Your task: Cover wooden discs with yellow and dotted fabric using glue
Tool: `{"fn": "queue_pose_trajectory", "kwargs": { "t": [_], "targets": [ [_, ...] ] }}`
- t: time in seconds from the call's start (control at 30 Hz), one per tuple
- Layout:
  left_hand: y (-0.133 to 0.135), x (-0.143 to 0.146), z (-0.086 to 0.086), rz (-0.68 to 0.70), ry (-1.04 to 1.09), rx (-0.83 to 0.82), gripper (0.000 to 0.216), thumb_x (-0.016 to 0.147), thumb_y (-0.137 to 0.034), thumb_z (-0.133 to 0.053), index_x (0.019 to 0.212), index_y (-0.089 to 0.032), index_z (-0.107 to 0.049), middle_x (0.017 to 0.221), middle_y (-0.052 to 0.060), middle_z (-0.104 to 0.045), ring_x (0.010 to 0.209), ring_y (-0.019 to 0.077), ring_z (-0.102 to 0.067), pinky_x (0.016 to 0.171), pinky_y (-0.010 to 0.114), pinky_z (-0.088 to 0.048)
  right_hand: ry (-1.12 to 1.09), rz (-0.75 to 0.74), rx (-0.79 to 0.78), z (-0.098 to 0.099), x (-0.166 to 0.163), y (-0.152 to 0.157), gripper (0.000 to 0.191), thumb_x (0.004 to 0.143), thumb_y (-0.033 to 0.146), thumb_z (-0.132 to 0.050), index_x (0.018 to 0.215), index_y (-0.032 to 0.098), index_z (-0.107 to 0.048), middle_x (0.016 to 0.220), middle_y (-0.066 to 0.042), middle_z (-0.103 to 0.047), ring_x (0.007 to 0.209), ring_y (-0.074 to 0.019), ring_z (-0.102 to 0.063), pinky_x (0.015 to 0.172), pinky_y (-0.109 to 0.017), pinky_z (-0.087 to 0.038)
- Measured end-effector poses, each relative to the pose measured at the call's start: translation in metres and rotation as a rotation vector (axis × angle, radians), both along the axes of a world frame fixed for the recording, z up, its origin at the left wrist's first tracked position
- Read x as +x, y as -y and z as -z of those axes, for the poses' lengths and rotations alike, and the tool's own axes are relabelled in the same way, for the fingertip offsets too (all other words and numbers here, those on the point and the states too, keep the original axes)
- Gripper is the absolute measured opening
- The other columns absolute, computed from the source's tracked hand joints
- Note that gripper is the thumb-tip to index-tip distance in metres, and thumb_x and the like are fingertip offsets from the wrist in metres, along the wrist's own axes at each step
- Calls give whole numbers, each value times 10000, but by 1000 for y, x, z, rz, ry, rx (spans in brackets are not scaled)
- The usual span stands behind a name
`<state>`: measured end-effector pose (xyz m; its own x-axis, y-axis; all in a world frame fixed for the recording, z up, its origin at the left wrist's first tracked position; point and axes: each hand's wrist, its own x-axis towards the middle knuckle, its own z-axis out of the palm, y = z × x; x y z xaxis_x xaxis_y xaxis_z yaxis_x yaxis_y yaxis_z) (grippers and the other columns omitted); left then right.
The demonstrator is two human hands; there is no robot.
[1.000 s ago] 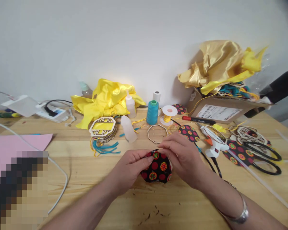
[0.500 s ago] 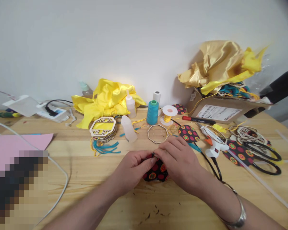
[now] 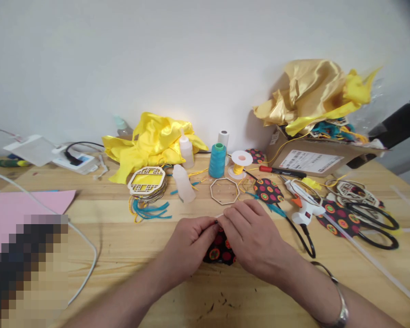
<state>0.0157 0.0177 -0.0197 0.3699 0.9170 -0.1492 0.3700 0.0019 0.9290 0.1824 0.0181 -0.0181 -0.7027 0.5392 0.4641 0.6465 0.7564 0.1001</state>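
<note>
Between my two hands is a piece of black fabric patterned with red and orange flowers [image 3: 219, 253]. My left hand [image 3: 194, 241] pinches its upper edge between thumb and fingers. On the other side my right hand [image 3: 254, 234] is closed over the same edge, its fingertips meeting the left thumb; the hand covers much of the cloth. A thin pale rim shows at the top of the fabric. Just beyond my hands lies an octagonal wooden frame [image 3: 212, 193]. A round patterned fabric piece [image 3: 269, 191] and a white glue gun [image 3: 307, 205] lie to the right.
Behind stand a teal thread cone [image 3: 217, 161], a spool of yellow cord [image 3: 241, 159] and white squeeze bottles [image 3: 183, 184]. Stacked wooden frames [image 3: 146, 182] sit left. Black-handled scissors [image 3: 379, 237] and a cardboard box [image 3: 283, 155] are right. The glue gun's black cord [image 3: 295, 232] runs near my right arm.
My hands have shifted slightly along the fabric's edge, and the fabric has tilted a little. Both hands keep their grip; the things around them stay in place.
</note>
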Motion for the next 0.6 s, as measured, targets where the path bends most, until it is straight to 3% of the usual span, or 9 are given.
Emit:
{"fn": "queue_pose_trajectory", "kwargs": {
  "t": [0.4, 0.6],
  "targets": [
    [0, -3, 6, 35, 8, 122, 296, 912, -292, -441, 1001, -210, -712, 771, -16, -682, 756, 156, -603, 711, 241, -452, -265, 206, -181, 7, -8, 0, 207, 877, 110, -439, 765, 141, -610, 745, -68, -592, 727, -208, -460, 668, -340, -358],
    [4, -2, 5, 31, -30, 173, 322, 931, -297, -394, 958, -187, -696, 777, 10, -690, 710, 156, -611, 672, 238, -456, -364, 230, -232, 3, -9, 1, 236, 897, 132, -423, 753, 138, -610, 721, -66, -575, 710, -192, -480, 653, -313, -372]
  ]
}}
